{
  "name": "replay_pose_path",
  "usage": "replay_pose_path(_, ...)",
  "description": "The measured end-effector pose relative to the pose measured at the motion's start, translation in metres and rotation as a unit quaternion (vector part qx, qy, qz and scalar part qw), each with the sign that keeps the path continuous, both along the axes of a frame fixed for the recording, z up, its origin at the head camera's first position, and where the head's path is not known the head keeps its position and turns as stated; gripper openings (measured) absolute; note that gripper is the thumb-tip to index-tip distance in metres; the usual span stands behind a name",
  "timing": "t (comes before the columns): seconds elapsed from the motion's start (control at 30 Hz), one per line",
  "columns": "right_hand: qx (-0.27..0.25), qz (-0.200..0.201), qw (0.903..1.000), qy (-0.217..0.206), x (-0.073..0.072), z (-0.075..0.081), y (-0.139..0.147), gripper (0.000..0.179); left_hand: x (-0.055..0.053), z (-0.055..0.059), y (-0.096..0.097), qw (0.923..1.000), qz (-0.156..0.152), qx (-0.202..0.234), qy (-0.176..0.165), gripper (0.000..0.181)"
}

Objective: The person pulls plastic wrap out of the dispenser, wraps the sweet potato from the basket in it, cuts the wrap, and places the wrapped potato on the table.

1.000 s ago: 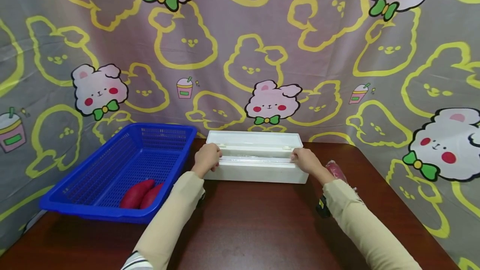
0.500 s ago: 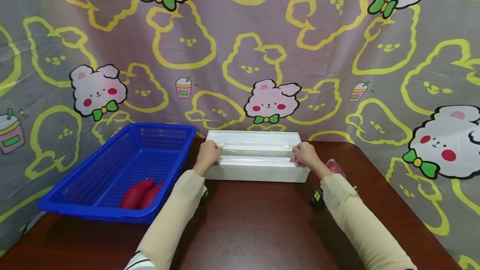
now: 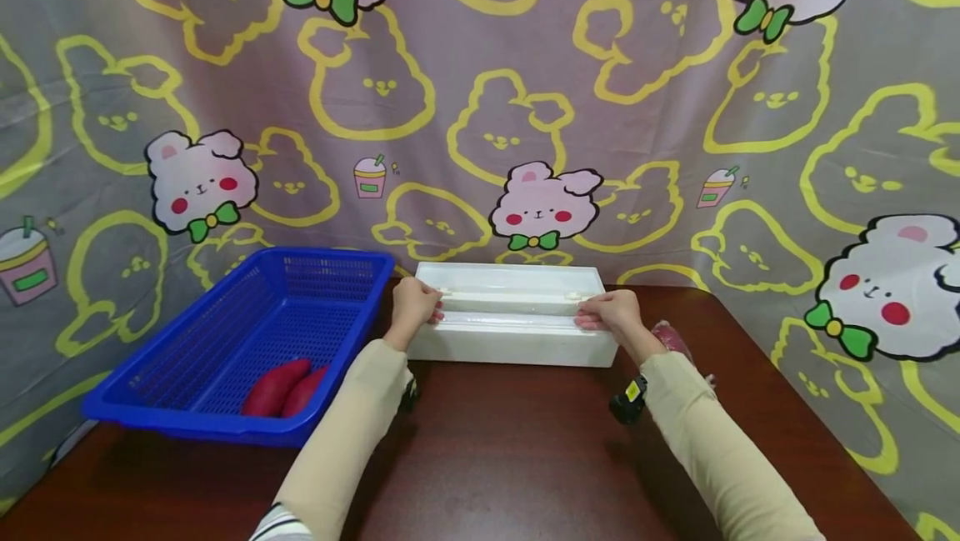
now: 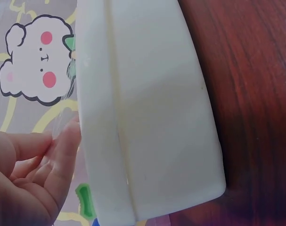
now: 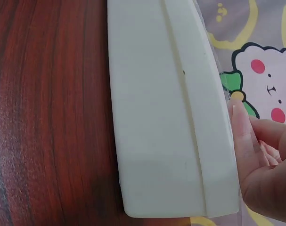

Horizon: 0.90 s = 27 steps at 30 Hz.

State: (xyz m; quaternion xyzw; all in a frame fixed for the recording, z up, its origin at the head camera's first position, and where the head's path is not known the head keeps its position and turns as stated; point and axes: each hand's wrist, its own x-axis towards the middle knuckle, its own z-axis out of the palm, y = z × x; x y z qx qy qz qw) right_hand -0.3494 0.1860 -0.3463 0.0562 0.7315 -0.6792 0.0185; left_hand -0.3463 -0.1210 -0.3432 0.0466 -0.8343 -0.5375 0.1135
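A long white cling film dispenser (image 3: 517, 345) stands at the back middle of the table, its lid tipped up behind. Clear cling film (image 4: 62, 121) shows past the dispenser's edge in the left wrist view. My left hand (image 3: 414, 308), at the dispenser's left end, pinches the film between thumb and fingers. At the other end my right hand (image 3: 617, 313) holds the film's right side, thumb (image 5: 240, 117) toward the dispenser and the other fingers curled behind it. Both hands are just above the dispenser's opening.
A blue plastic basket (image 3: 180, 423) at the left holds red sweet potatoes (image 3: 276, 388). Behind my right forearm lies a reddish film-wrapped item (image 3: 672, 339), partly hidden. A patterned cloth (image 3: 637, 132) hangs behind the brown table (image 3: 510, 458).
Both hands have risen slightly at the dispenser's ends. The right fingers have shifted from a tighter curl to a straighter pinch. Dispenser and basket have stayed in place.
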Motion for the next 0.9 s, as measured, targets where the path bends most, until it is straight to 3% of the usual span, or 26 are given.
replay_pose_path(0.2, 0.001, 0.001, 1.0, 0.0, 0.001, 0.003, -0.001, 0.032, 0.0, 0.0, -0.001, 0.9996, 0.015, 0.015, 0.02, 0.011)
replay_pose_path(0.6, 0.009, 0.01, 0.9999, 0.003, 0.002, 0.013, 0.002, 0.032, 0.001, 0.008, -0.002, 0.9992, 0.008, 0.021, 0.034, 0.012)
replay_pose_path(0.9, 0.026, 0.01, 0.9996, -0.003, 0.0, 0.016, 0.004, 0.033, 0.004, 0.014, -0.003, 0.9996, -0.001, 0.019, 0.023, 0.015)
